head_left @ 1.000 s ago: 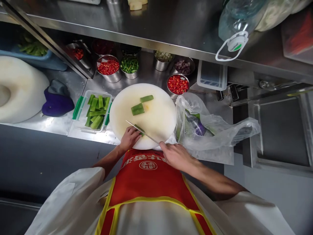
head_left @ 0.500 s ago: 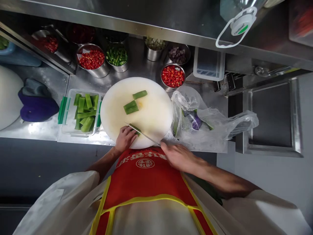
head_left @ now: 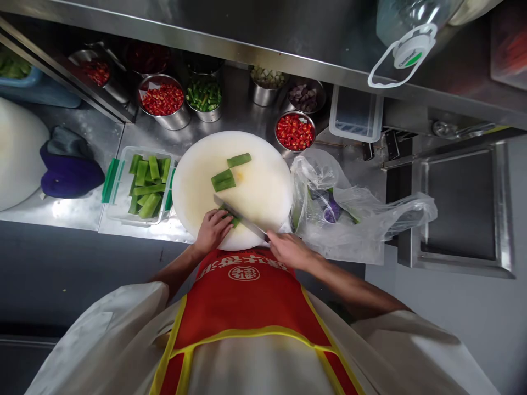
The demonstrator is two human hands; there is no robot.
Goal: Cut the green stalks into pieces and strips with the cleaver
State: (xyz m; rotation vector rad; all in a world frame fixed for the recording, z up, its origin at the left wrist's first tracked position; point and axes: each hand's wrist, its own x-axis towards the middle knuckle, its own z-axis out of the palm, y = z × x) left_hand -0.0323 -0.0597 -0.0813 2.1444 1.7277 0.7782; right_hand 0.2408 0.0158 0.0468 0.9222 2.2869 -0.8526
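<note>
On the round white cutting board [head_left: 197,159], my left hand [head_left: 213,230] presses curled fingertips onto a green vegetable piece [head_left: 235,222] near the front edge. My right hand [head_left: 290,249] is closed around the handle of a kitchen knife [head_left: 249,222]. Its blade slants across that piece, just beside my left fingertips, and hides part of it. Farther back on the board lie a wide cut green chunk [head_left: 223,180] and a narrower green strip [head_left: 239,160], apart from both hands.
Left of the board, a clear plastic box [head_left: 117,211] holds several green pieces. Behind stand metal pots of chopped red chillies [head_left: 162,100], green chillies [head_left: 203,96] and red pepper [head_left: 294,131]. A plastic bag [head_left: 313,164] lies at right. A steel shelf [head_left: 263,41] overhangs the back.
My right hand has moved forward a little, and the knife blade now shows its flat side over the piece. My left hand stays on the vegetable. The whole view has shifted slightly.
</note>
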